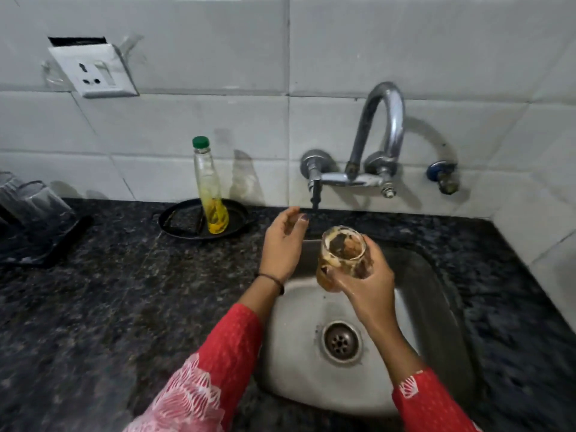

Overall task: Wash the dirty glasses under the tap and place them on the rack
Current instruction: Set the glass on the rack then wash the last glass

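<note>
Three glasses [344, 257] — one bottle [209, 188], one tap [367, 145]

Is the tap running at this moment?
Off, it seems: no stream falls from the tap into the sink; the left hand is just below its handle.

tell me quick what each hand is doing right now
Left hand: open, holding nothing, just below the tap handle.
Right hand: fingers gripping the dirty glass over the sink.

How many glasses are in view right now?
3. One dirty glass in the right hand above the sink; two clear glasses on the rack at far left. More may be hidden beyond the frame edge.
</note>
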Demonstrator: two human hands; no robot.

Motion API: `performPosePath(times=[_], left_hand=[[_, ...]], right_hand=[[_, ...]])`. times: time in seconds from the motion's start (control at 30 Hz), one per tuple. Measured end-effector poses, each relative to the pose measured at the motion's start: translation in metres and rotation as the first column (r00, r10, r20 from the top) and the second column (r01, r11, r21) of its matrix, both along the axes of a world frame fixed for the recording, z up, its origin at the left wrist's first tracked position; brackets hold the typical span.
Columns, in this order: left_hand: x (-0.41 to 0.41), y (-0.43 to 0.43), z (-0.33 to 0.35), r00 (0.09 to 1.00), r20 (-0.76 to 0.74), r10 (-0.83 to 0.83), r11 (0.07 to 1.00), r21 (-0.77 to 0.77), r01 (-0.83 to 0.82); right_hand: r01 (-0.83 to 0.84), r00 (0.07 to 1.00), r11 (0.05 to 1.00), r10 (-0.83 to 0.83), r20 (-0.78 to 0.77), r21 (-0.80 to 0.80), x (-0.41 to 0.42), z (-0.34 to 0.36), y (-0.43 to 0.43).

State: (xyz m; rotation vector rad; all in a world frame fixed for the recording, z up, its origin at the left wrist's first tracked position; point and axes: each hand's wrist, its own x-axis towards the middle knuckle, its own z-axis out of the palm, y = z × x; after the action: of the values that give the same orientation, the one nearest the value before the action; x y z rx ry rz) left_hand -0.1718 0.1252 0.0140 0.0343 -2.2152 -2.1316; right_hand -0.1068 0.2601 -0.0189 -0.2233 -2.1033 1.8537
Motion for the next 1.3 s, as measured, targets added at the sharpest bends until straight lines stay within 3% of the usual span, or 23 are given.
performPosePath(times=[0.17, 0.3, 0.4, 0.43, 0.5, 0.53, 0.63, 0.7, 0.77, 0.83, 0.93, 1.07, 1.3], left_hand=[[-0.046, 0.048, 0.029, 0.994, 0.039, 0.102, 0.970, -0.225, -0.091], [-0.075, 0.060, 0.027, 0.978, 0.104, 0.183, 0.959, -0.237, -0.154], [-0.081, 0.059, 0.023, 0.946, 0.209, 0.249, 0.968, -0.062, -0.241], [-0.084, 0.057, 0.021, 0.928, 0.289, 0.237, 0.957, 0.096, -0.274], [-0.082, 0.053, 0.017, 0.919, 0.379, 0.112, 0.863, 0.422, -0.279], [-0.078, 0.051, 0.014, 0.924, 0.380, 0.044, 0.838, 0.490, -0.242], [-0.056, 0.045, -0.016, 0.880, 0.453, -0.145, 0.902, 0.426, -0.071], [-0.027, 0.045, -0.043, 0.768, 0.560, -0.309, 0.920, 0.381, 0.093], [-0.001, 0.051, -0.073, 0.645, 0.604, -0.467, 0.857, 0.489, 0.163], [0.018, 0.061, -0.089, 0.621, 0.571, -0.537, 0.774, 0.626, 0.094], [0.028, 0.074, -0.103, 0.613, 0.607, -0.506, 0.757, 0.653, -0.022], [0.021, 0.077, -0.116, 0.574, 0.666, -0.477, 0.785, 0.617, -0.063], [-0.001, 0.079, -0.141, 0.558, 0.654, -0.511, 0.774, 0.633, -0.033]], right_hand=[[0.061, 0.998, 0.998, -0.061, 0.005, -0.006, 0.002, 0.003, 0.040], [0.066, 0.997, 0.998, -0.065, 0.043, -0.020, 0.000, -0.003, 0.050], [0.059, 0.996, 0.998, -0.058, 0.072, -0.019, -0.003, -0.006, 0.052], [0.056, 0.995, 0.998, -0.054, 0.080, -0.018, -0.005, -0.008, 0.051], [0.048, 0.994, 0.999, -0.047, 0.100, -0.013, -0.006, -0.008, 0.050], [0.044, 0.994, 0.999, -0.043, 0.105, -0.011, -0.006, -0.007, 0.049], [0.026, 0.996, 1.000, -0.026, 0.082, 0.000, -0.005, -0.004, 0.044], [-0.001, 0.998, 1.000, 0.000, 0.062, 0.012, -0.002, -0.004, 0.040], [-0.026, 0.996, 0.998, 0.022, 0.086, 0.054, 0.001, -0.007, 0.037], [-0.065, 0.989, 0.981, 0.039, 0.145, 0.182, 0.005, -0.010, 0.035], [-0.181, 0.967, 0.883, 0.079, 0.243, 0.433, 0.008, -0.018, 0.039], [-0.266, 0.963, 0.523, 0.103, 0.249, 0.810, 0.010, -0.016, 0.048], [-0.448, 0.894, 0.317, 0.187, 0.407, 0.836, -0.005, -0.007, 0.055]])
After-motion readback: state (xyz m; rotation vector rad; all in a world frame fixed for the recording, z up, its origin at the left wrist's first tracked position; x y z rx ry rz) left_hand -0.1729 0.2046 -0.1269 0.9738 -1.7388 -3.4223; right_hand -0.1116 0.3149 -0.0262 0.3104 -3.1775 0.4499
